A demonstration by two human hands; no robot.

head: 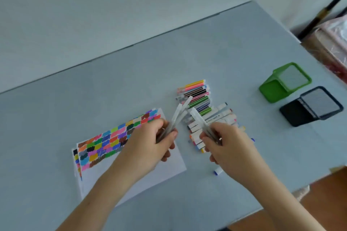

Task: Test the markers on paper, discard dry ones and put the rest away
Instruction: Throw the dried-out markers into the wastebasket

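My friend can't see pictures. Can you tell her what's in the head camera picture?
A person's left hand and right hand each hold a bunch of pale markers over a grey table. Under the left hand lies paper covered in colourful test scribbles, with more markers piled beyond. A green holder and a black holder lie tipped over on the right.

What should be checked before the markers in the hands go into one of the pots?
1. Left hand grips its bundle of markers firmly: ok.
2. Right hand grips its own markers: ok.
3. Green pot is upright and ready: not ok, it lies on its side.
4. Black pot is upright: not ok, it lies tipped over too.
5. Held markers have caps on: cannot tell, too blurred.
6. Paper shows test swatches: ok, many colours fill its top half.
7. Loose markers left on the table: not ok, a pile lies there.
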